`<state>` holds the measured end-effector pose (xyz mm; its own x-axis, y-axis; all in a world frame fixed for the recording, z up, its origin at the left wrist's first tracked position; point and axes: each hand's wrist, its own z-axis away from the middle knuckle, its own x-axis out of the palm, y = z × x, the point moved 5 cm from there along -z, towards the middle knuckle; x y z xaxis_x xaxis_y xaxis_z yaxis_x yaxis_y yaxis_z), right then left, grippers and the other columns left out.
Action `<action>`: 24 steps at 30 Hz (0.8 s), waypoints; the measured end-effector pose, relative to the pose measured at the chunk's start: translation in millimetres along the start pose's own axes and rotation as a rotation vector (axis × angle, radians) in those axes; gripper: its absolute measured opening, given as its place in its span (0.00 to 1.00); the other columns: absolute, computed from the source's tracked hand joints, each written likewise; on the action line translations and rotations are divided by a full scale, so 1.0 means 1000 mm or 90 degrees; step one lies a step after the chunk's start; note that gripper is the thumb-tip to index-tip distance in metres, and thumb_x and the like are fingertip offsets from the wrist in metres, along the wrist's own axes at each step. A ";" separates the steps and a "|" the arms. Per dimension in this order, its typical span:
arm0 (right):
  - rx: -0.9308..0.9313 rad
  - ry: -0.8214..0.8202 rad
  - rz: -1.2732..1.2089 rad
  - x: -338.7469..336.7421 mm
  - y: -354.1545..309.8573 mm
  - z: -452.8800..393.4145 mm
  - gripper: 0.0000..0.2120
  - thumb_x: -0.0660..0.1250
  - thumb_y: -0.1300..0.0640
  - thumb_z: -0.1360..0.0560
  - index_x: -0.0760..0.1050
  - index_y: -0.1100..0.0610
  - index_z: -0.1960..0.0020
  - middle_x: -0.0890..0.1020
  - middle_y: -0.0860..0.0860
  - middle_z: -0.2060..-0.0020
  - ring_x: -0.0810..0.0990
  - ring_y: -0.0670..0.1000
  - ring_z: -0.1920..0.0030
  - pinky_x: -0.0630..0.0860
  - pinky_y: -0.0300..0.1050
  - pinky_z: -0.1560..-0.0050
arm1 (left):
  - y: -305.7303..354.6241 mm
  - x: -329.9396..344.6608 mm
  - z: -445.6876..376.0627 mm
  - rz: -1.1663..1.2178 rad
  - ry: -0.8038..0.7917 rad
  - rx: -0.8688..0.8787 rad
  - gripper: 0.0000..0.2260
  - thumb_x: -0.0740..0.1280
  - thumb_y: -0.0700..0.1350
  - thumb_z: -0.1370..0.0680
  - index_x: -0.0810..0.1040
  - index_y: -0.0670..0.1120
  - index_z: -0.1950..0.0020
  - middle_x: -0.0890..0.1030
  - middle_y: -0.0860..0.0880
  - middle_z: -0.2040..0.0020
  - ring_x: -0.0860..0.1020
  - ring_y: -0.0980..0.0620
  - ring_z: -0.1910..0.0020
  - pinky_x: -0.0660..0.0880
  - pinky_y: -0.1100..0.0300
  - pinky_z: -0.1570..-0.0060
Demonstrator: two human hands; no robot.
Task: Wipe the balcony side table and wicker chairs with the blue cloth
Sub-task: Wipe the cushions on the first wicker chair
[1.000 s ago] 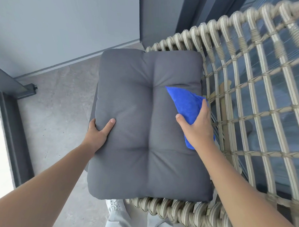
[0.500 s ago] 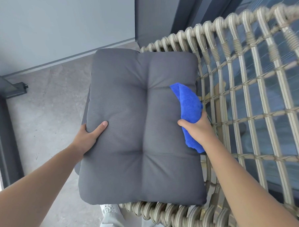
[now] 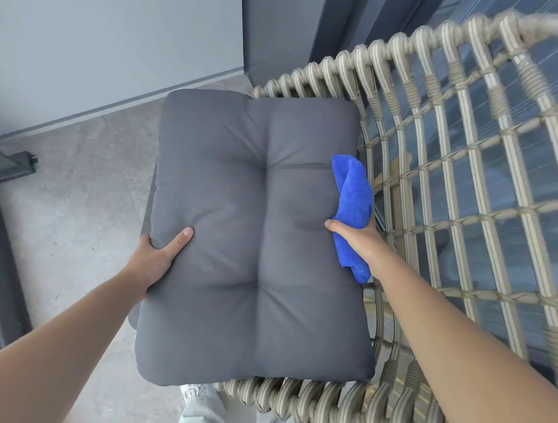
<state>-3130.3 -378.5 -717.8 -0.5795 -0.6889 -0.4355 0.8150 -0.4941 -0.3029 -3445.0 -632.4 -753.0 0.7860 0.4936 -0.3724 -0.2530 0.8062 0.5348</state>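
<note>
A plump grey cushion [image 3: 257, 236], rectangular with rounded corners and tufted into four soft panels by a cross of seams, is held up over the wicker chair [image 3: 433, 173]. Its fabric has a fine, matte weave. The chair is made of pale beige cane, with thick ribs wrapped in ridged bands along the near and far rims and an open lattice of thin uprights and crossbars on the right.

The left hand [image 3: 159, 254] grips the cushion's left edge, thumb lying flat on top and the other fingers tucked out of sight beneath. The right hand [image 3: 356, 237] grips the right edge in the same manner, thumb on top, and also holds the blue cloth [image 3: 355, 195] bunched against the cushion's side. The cloth is fluffy microfibre, folded loosely; one end sticks up past the fingers toward the far side, the other hangs below the wrist. Both bare forearms reach in from the near corners.

On the left lies a mottled grey stone floor [image 3: 80, 202], meeting a smooth pale wall [image 3: 102, 43] at the far side.
</note>
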 end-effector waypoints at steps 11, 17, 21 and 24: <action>-0.094 0.015 -0.148 -0.005 0.020 0.005 0.23 0.72 0.38 0.25 0.79 0.55 0.40 0.81 0.51 0.55 0.80 0.53 0.54 0.75 0.45 0.50 | 0.009 -0.006 0.025 0.076 -0.042 0.042 0.39 0.77 0.74 0.43 0.79 0.56 0.37 0.87 0.54 0.46 0.85 0.48 0.46 0.80 0.46 0.41; -0.266 0.095 -0.207 -0.004 0.007 0.034 0.37 0.77 0.36 0.36 0.78 0.54 0.34 0.84 0.48 0.44 0.84 0.50 0.44 0.81 0.46 0.44 | -0.001 -0.028 0.059 0.165 0.031 0.073 0.35 0.79 0.71 0.40 0.82 0.56 0.38 0.87 0.55 0.47 0.85 0.49 0.46 0.81 0.48 0.44; -0.264 0.063 -0.131 -0.012 -0.033 0.063 0.19 0.71 0.38 0.26 0.79 0.47 0.41 0.81 0.41 0.53 0.81 0.42 0.55 0.75 0.39 0.56 | 0.017 -0.053 0.091 0.199 0.107 0.095 0.34 0.79 0.71 0.39 0.80 0.54 0.41 0.86 0.53 0.47 0.84 0.49 0.48 0.80 0.50 0.50; -0.282 0.068 -0.173 -0.032 -0.051 0.102 0.08 0.72 0.43 0.25 0.80 0.44 0.48 0.82 0.39 0.58 0.81 0.40 0.60 0.72 0.39 0.61 | 0.042 -0.071 0.127 0.217 0.130 0.117 0.28 0.77 0.66 0.31 0.79 0.53 0.38 0.85 0.54 0.46 0.83 0.51 0.48 0.79 0.52 0.51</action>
<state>-3153.9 -385.0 -601.5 -0.7853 -0.4982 -0.3676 0.5730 -0.3598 -0.7364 -3439.8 -675.0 -608.4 0.5422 0.7908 -0.2842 -0.3587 0.5236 0.7728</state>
